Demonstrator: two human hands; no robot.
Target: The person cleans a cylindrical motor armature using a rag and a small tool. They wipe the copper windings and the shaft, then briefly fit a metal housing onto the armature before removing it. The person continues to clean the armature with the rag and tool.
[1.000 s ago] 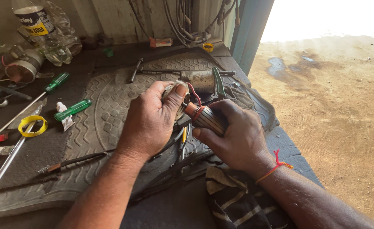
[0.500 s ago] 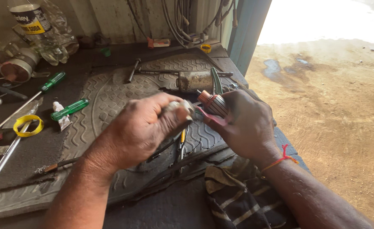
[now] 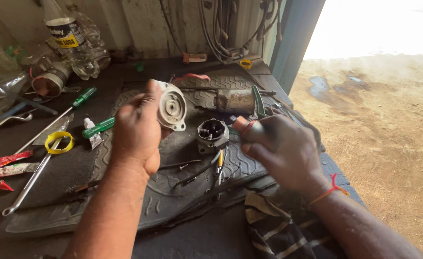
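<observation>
My left hand [image 3: 137, 132] holds a round pale-grey motor end cover [image 3: 171, 106] lifted above the black rubber mat [image 3: 173, 192]. My right hand [image 3: 281, 151] grips a cylindrical motor part with a reddish copper end [image 3: 242, 125]. Between the two hands a small grey metal housing with dark innards [image 3: 212, 134] sits on the mat, apart from both hands. A grey metal cylinder [image 3: 234, 100] lies behind it.
Green-handled screwdrivers [image 3: 84, 96], a long wrench [image 3: 27, 184], a yellow tape roll [image 3: 59, 142], a small white tube [image 3: 92, 134] and plastic bottles [image 3: 70, 41] crowd the left of the bench. Pliers [image 3: 219, 165] lie on the mat. A striped cloth [image 3: 273, 230] hangs at the front; sandy ground lies right.
My hands were together on one assembly; now they have parted. The left hand has pulled the end cover away to the left, and the grey housing rests on the mat.
</observation>
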